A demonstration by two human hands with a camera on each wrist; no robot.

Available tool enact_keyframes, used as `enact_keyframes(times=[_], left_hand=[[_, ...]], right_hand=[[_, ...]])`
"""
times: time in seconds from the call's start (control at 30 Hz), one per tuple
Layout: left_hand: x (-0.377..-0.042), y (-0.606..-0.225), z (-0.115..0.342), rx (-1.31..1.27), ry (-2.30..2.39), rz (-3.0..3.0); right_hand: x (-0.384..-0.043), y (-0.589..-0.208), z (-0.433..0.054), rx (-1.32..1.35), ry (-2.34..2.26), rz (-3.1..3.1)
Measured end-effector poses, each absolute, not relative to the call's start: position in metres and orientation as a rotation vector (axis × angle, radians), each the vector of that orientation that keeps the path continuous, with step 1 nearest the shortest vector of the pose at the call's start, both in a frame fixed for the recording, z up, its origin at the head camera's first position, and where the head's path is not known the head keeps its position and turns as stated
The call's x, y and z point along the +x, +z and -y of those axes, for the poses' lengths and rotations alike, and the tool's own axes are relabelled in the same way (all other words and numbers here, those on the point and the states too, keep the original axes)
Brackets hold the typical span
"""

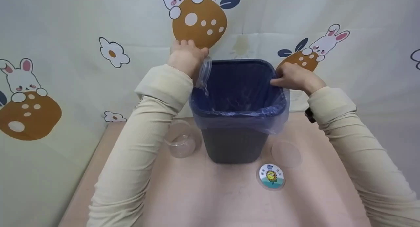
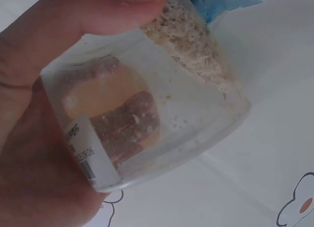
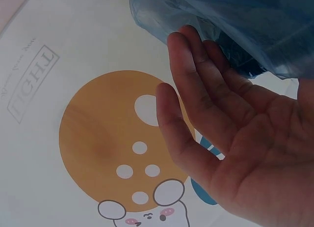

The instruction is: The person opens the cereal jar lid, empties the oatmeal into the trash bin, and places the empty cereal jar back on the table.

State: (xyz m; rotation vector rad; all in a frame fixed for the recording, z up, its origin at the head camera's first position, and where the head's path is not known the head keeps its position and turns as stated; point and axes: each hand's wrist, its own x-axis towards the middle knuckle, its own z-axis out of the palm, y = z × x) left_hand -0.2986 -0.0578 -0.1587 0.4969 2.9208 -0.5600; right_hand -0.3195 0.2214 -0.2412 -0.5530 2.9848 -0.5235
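Observation:
My left hand (image 1: 187, 57) grips a clear plastic jar (image 1: 205, 71) and tips it with its mouth over the left rim of a dark trash bin (image 1: 238, 145). Pale flaky bits (image 2: 201, 60) lie along the jar's lower side in the left wrist view, and a label with printing (image 2: 93, 153) shows on its wall. A few bits hang below the mouth inside the bin. At the bin's right rim my right hand (image 1: 295, 77) holds on, thumb over the edge and fingers outside against the blue bin liner (image 3: 221, 20).
An uncovered clear jar (image 1: 181, 141) stands on the pink table (image 1: 203, 200) left of the bin. To the right lie a clear round lid (image 1: 286, 153) and a lid with a flower picture (image 1: 271, 176). A cartoon-printed curtain (image 1: 137, 20) hangs behind.

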Motion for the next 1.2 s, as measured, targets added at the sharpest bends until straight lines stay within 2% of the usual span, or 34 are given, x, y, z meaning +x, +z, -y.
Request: enact_keyframes(times=[1.2], left_hand=[[-0.2983,-0.1583,0.0557,0.477,-0.517,-2.911]], right_hand=[[-0.3176,-0.2418,-0.2216,-0.605,-0.525,-3.016]])
